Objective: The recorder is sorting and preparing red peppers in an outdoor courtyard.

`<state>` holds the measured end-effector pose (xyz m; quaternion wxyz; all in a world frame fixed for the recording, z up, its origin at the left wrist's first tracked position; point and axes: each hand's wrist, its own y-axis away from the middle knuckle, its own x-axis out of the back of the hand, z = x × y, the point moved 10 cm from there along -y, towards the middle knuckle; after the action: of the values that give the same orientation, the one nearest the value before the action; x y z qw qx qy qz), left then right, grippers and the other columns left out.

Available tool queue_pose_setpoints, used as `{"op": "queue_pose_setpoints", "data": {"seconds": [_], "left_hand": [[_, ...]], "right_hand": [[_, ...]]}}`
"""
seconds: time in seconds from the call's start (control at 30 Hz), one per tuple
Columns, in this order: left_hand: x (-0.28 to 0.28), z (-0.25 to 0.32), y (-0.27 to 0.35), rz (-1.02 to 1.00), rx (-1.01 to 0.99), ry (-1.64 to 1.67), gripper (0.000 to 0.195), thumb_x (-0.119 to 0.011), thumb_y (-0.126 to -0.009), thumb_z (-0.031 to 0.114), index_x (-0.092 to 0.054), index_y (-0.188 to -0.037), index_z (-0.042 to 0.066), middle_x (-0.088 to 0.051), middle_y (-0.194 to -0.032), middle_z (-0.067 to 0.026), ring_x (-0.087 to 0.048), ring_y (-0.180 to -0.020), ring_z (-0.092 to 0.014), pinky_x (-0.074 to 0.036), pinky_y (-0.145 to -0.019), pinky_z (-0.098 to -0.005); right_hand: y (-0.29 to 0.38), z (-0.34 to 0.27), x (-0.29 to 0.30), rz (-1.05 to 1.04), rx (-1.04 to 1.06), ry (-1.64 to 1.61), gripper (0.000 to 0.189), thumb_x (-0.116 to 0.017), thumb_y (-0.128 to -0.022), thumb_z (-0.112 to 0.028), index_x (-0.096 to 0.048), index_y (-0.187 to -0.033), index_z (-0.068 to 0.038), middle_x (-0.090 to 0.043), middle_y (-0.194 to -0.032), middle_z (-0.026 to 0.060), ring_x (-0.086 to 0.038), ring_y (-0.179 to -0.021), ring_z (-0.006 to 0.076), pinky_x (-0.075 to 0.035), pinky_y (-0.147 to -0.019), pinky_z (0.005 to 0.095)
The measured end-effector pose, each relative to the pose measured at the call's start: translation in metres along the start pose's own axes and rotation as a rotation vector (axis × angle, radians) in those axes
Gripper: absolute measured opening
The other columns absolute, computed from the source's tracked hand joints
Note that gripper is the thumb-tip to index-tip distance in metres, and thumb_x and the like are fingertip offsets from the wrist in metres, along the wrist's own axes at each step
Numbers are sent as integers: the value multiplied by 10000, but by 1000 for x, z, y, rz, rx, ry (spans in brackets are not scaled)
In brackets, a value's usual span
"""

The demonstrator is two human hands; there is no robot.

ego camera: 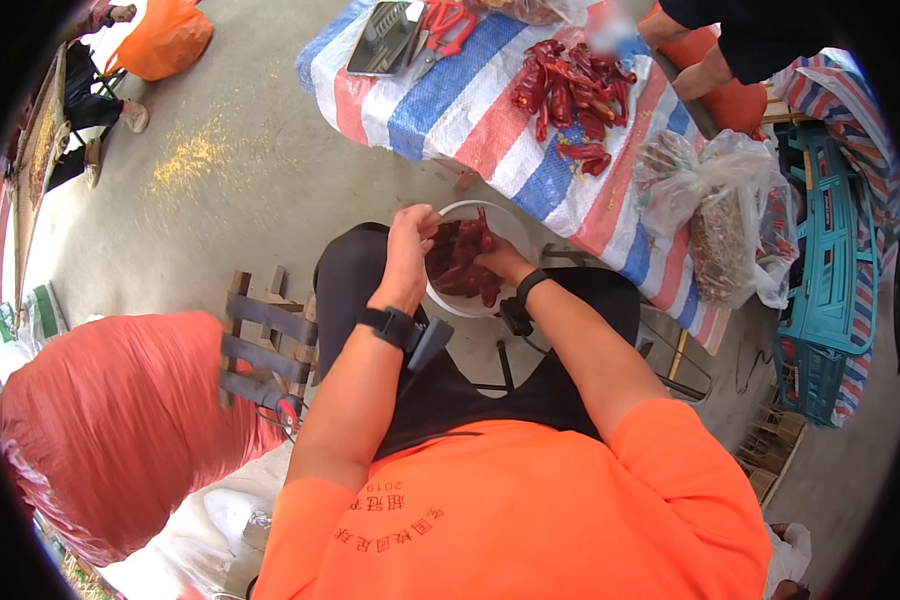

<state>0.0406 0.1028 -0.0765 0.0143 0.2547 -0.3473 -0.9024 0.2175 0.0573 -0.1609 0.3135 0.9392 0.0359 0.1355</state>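
Note:
A white round tub stands between my knees with dark red dried chili peppers in it. My left hand is at the tub's left rim, its fingers slightly bent; whether it holds anything does not show. Inside the tub's right side, my right hand is on the chilies, its fingertips partly hidden among them. More dried red chilies lie heaped on the striped woven plastic sheet over the table ahead. Red-handled scissors and a phone rest at its far left.
Clear plastic bags of dried material sit at the table's right end. A teal plastic crate stands beyond. At left are a large red sack and a small wooden chair. Other people are at the upper right and upper left.

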Motion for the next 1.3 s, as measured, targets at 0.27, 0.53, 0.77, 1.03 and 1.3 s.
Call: {"op": "queue_pose_setpoints", "data": {"seconds": [0.27, 0.53, 0.77, 1.03, 1.3], "left_hand": [[-6, -6, 7, -130, 28, -508, 388, -524, -814, 321, -510, -1071, 30, -558, -1013, -93, -480, -897, -188, -336, -832, -367], [-13, -28, 30, -360, 313, -507, 569, -483, -849, 443, -406, -1247, 44, -515, -1191, -125, -498, -1036, -259, -366, -897, -410], [-16, -19, 25, -277, 208, -365, 445, -500, -857, 332, -428, -1181, 36, -536, -1148, -139, -526, -1021, -265, -413, -842, -376], [-26, -17, 19, -245, 173, -389, 374, -472, -877, 279, -456, -1165, 40, -576, -1056, -110, -573, -881, -192, -448, -740, -301], [-21, -20, 20, -197, 157, -392, 370, -496, -859, 263, -466, -1146, 32, -580, -1019, -108, -573, -837, -180, -455, -718, -292]], "right_hand": [[77, -44, -10, -127, -208, -260, 440, -565, -720, 67, -509, -1142, -47, -604, -1002, 82, -608, -868, 209, -519, -739, 341], [122, -120, 28, -211, 61, -440, 364, -553, -731, 47, -541, -1077, -64, -617, -932, 55, -624, -803, 183, -517, -706, 339], [116, -193, 148, -12, 263, -476, 222, -573, -753, -10, -593, -972, -37, -633, -880, 45, -616, -723, 157, -515, -668, 335], [65, -254, 279, 595, 714, -6, 404, -637, -670, -65, -560, -1067, -48, -606, -931, 87, -597, -875, 222, -476, -792, 319], [39, -232, 258, 788, 156, 830, 1025, -771, -563, -405, -212, -1398, -200, -179, -1366, 310, -214, -1256, 496, -239, -1037, 478]]}}
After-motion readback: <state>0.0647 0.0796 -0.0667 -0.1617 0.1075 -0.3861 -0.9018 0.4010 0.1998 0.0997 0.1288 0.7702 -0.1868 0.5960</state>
